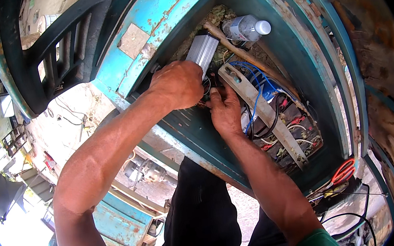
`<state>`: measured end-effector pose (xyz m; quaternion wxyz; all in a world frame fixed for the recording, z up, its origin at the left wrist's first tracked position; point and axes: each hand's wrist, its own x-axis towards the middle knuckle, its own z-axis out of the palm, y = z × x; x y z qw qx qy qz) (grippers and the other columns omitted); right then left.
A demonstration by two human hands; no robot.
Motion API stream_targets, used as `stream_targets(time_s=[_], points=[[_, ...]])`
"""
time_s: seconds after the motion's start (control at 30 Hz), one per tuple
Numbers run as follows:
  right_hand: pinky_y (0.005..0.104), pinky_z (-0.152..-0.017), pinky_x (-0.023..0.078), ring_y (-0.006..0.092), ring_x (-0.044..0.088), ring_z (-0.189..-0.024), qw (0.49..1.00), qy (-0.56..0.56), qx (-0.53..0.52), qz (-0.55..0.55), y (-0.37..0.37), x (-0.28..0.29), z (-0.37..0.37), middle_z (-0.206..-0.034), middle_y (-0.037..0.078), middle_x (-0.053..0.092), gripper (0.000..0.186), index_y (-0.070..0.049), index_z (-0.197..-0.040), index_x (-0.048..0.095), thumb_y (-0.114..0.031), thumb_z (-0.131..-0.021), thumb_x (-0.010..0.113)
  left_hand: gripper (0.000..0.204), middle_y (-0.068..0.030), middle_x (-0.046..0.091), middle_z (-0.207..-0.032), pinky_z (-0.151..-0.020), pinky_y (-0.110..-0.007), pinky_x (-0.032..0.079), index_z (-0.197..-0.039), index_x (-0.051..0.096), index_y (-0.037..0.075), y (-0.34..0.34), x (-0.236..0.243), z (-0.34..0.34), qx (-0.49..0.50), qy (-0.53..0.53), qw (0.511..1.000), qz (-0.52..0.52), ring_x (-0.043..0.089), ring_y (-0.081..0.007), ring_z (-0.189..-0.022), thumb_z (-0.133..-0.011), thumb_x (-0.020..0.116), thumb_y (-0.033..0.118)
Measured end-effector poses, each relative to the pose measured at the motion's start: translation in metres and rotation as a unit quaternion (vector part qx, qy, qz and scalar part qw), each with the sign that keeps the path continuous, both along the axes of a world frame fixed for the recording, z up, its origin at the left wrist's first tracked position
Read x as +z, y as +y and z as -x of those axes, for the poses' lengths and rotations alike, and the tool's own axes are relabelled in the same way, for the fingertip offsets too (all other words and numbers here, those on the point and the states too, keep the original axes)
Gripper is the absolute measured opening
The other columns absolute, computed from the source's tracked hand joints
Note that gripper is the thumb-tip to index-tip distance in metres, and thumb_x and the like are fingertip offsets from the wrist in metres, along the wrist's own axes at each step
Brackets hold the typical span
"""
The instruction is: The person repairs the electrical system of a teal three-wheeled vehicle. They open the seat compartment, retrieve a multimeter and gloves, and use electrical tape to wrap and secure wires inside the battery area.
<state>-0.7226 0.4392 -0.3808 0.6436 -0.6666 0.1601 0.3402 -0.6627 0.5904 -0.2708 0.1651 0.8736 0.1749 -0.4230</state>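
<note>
aslant; silver box (202, 51), far end rightward

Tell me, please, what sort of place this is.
Probably a makeshift repair spot: a worn turquoise metal compartment holds exposed blue wires and a finned silver box.

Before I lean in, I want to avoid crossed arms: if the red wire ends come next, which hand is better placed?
Probably the right hand: beside the pale slanted bar, it is closer to the red wire ends. The left hand is farther away, curled by the silver ribbed box.
</note>
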Motion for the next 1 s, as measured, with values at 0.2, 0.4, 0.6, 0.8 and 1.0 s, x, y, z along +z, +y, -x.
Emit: stream_targets(time_s=[0.2, 0.4, 0.6, 0.8, 1.0], points=[[0.0254, -0.067, 0.052, 0.01, 0.06, -0.074, 0.998, -0.046, 0.025, -0.024, 0.003, -0.033, -0.001, -0.092, 0.008, 0.067, 0.025, 0.0, -0.122, 0.059, -0.008, -0.098, 0.058, 0.024, -0.0245, 0.07, -0.105, -0.095, -0.044, 0.052, -0.096, 0.075, 0.004, -0.015, -0.03, -0.01, 0.02, 0.001, 0.998, -0.062, 0.066, -0.0387, -0.107, -0.084, 0.06, 0.018], [0.0279, -0.069, 0.051, 0.0117, 0.06, -0.072, 0.992, -0.112, 0.052, -0.011, 0.0, -0.04, -0.001, -0.088, 0.007, 0.067, 0.022, 0.0, -0.118, 0.06, -0.009, -0.098, 0.059, 0.025, -0.0259, 0.07, -0.101, -0.09, -0.044, 0.054, -0.094, 0.074, -0.001, -0.011, -0.048, -0.009, -0.034, -0.011, 0.995, -0.099, 0.068, -0.0395, -0.101, -0.085, 0.059, 0.017], [0.0327, -0.075, 0.052, 0.0175, 0.065, -0.08, 0.987, -0.124, 0.103, 0.0, -0.001, -0.032, -0.001, -0.092, 0.011, 0.069, 0.023, -0.003, -0.117, 0.06, -0.01, -0.096, 0.061, 0.03, -0.0241, 0.07, -0.109, -0.094, -0.042, 0.053, -0.102, 0.075, 0.001, 0.002, -0.065, -0.007, -0.039, 0.007, 0.994, -0.099, 0.066, -0.0367, -0.11, -0.08, 0.068, 0.02], [0.035, -0.078, 0.054, 0.0223, 0.069, -0.083, 0.985, -0.138, 0.102, 0.021, -0.003, -0.03, -0.003, -0.094, 0.015, 0.07, 0.025, -0.001, -0.117, 0.06, -0.009, -0.093, 0.062, 0.019, -0.0137, 0.07, -0.09, -0.083, -0.035, 0.05, -0.091, 0.074, 0.003, -0.009, -0.041, -0.016, 0.176, -0.039, 0.983, 0.024, 0.066, -0.0248, -0.089, -0.08, 0.065, 0.017], [0.0352, -0.077, 0.054, 0.0219, 0.071, -0.084, 0.989, -0.122, 0.084, -0.029, -0.006, -0.024, -0.001, -0.094, 0.016, 0.071, 0.026, 0.0, -0.118, 0.059, -0.007, -0.093, 0.061, 0.013, -0.0053, 0.066, -0.078, -0.071, -0.03, 0.049, -0.083, 0.071, 0.002, -0.005, -0.046, -0.015, 0.196, 0.015, 0.97, 0.145, 0.062, -0.0139, -0.076, -0.081, 0.065, 0.014]])
